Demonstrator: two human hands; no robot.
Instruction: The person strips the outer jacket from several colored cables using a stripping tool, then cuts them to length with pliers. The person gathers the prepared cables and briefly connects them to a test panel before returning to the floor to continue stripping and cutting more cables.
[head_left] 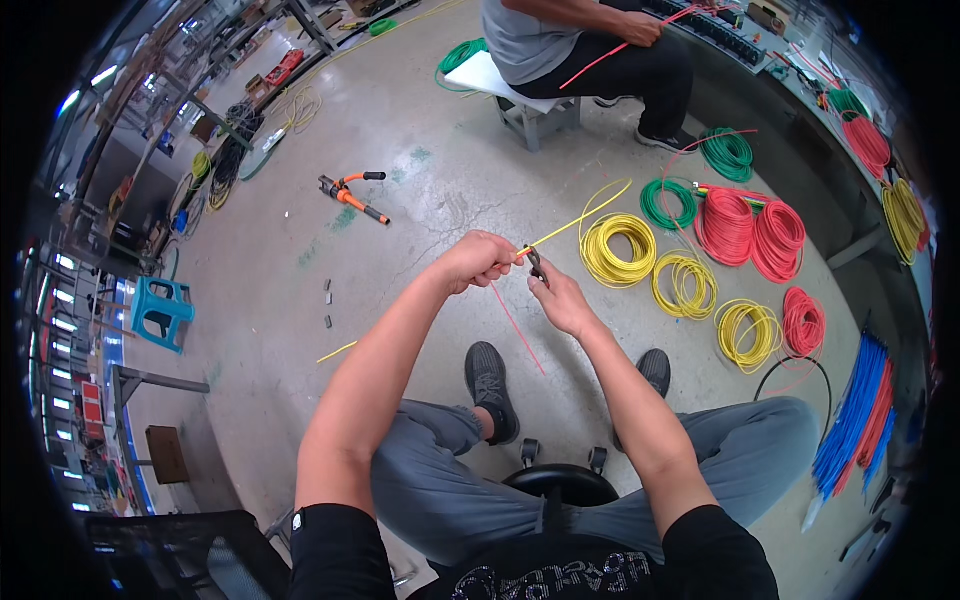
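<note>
In front of me, my left hand (480,262) is closed around a yellow wire (580,217) and a thin red wire (518,327). The yellow one runs up right toward a yellow coil (618,250); the red one hangs below my fingers toward the floor. My right hand (560,303) grips a small dark pliers-like tool (537,264). Its tip is at the wires, right beside my left fingertips. Whether the jaws are closed on a wire is too small to tell.
Yellow coils (684,285), red coils (724,226) and green coils (727,155) lie on the floor to the right, with blue tubes (848,420) nearer me. An orange-handled tool (355,196) lies ahead. A co-worker (590,50) sits at the bench; a blue stool (160,310) stands left.
</note>
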